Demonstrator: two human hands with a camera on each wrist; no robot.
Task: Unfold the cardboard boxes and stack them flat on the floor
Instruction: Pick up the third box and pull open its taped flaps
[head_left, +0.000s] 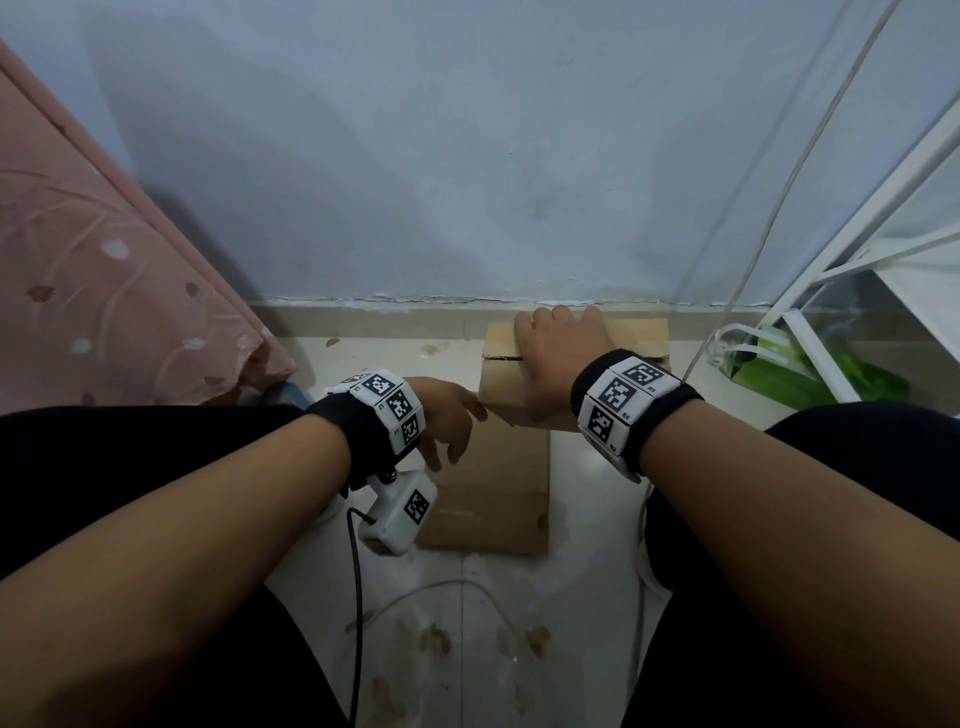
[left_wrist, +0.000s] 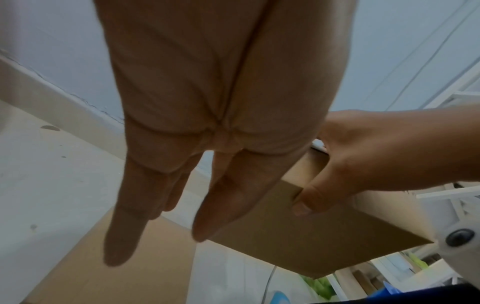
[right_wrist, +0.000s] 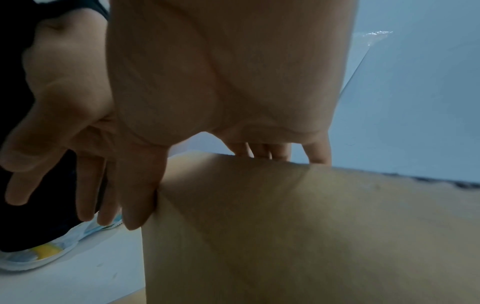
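Note:
A folded-up cardboard box (head_left: 641, 340) is lifted off the floor close to the wall. My right hand (head_left: 561, 345) grips its top: the fingers hook over the far edge and the thumb (left_wrist: 306, 198) presses the near face. The same box (right_wrist: 311, 226) fills the right wrist view, beside my right hand (right_wrist: 161, 164). A flattened piece of cardboard (head_left: 493, 493) lies on the floor below it. My left hand (head_left: 447, 421) hangs beside the box's left corner, its fingers (left_wrist: 166, 195) straight and pointing down. It holds nothing. The box (left_wrist: 298, 236) is just right of them.
A pink patterned cloth (head_left: 104, 286) hangs at the left. A white metal rack (head_left: 857, 260) and a green bag (head_left: 810, 371) stand at the right. The wall and its skirting (head_left: 389, 317) are right behind the box. A cable (head_left: 441, 587) lies on the tiled floor between my legs.

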